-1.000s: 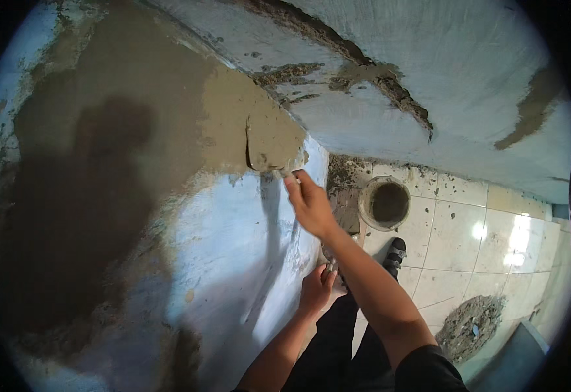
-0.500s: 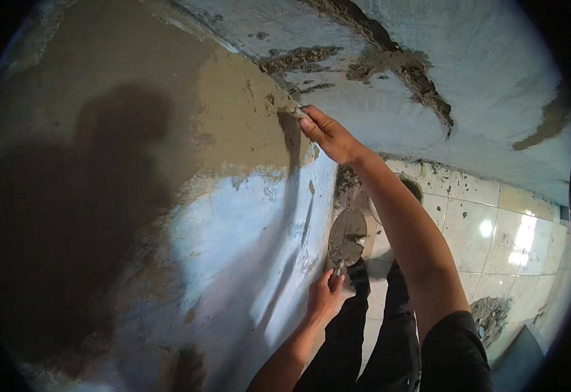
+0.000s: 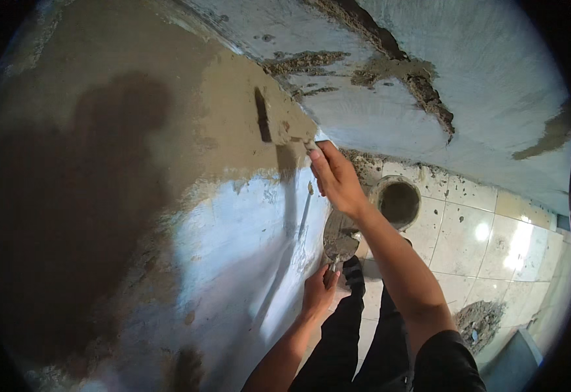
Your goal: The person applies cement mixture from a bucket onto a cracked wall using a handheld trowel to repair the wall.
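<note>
My right hand [image 3: 339, 178] is closed around the handle of a plastering trowel [image 3: 309, 145]. Its blade lies against the wet tan plaster [image 3: 233, 98] near the wall's corner, and is hard to tell from the plaster it touches. Lower down, my left hand [image 3: 319, 291] grips the short handle of a rounded mortar board [image 3: 341, 244], held beside the wall above the floor. Grey mortar lies on the board, and my right forearm passes close to its far side. Below the plaster, the wall [image 3: 233, 228] is bare and bluish white.
A bucket [image 3: 403, 202] of dark mix stands on the splattered tile floor [image 3: 458, 235]. The adjoining wall [image 3: 494, 78] has rough mortar-filled grooves [image 3: 422, 91]. Rubble [image 3: 480, 323] lies by a grey container [image 3: 517, 359] at the lower right. My shadow falls across the plaster at left.
My right hand with the trowel has come down and slightly right, away from the corner edge. The bucket now shows beside my forearm. My left hand and the board have shifted slightly left.
</note>
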`<state>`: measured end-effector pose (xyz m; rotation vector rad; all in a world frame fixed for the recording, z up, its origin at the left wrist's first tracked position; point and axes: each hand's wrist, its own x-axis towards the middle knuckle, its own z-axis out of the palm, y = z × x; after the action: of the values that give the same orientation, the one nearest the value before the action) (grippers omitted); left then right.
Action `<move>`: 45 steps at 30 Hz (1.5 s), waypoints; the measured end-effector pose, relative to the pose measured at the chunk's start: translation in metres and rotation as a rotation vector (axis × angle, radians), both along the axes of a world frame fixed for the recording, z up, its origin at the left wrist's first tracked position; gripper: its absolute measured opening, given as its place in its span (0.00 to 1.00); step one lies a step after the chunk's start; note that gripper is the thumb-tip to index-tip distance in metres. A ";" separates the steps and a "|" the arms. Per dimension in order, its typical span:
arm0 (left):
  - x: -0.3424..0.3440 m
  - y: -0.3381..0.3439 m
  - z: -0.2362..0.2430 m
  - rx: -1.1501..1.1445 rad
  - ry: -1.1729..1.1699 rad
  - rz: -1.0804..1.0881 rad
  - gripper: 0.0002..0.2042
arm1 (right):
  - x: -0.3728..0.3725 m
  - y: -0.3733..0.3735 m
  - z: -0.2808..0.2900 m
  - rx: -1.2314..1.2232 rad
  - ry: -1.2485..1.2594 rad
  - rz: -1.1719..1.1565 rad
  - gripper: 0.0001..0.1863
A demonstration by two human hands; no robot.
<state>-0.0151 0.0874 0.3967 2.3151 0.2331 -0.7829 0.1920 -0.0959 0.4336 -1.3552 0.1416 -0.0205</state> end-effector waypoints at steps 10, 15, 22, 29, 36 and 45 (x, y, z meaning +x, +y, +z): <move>-0.010 0.005 -0.001 -0.053 0.003 -0.054 0.21 | -0.050 0.073 0.005 -0.241 0.173 -0.258 0.18; -0.005 -0.003 0.008 -0.058 0.107 -0.038 0.21 | -0.052 0.052 -0.011 -0.129 0.334 -0.269 0.23; -0.011 0.003 -0.003 -0.066 0.018 -0.044 0.20 | -0.019 0.065 0.023 -0.260 0.174 -0.319 0.22; -0.018 0.014 -0.017 -0.043 -0.161 -0.068 0.21 | -0.051 0.061 -0.015 -0.134 0.321 -0.285 0.27; -0.020 0.009 -0.015 -0.038 -0.056 -0.166 0.17 | -0.029 0.078 0.041 -0.221 0.147 -0.300 0.21; -0.012 -0.005 -0.013 -0.098 -0.038 -0.071 0.15 | -0.053 0.054 -0.004 0.068 0.263 -0.316 0.21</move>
<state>-0.0275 0.0822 0.3835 2.2538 0.0939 -0.7677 0.1392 -0.0415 0.4300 -1.2526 0.5721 -0.1022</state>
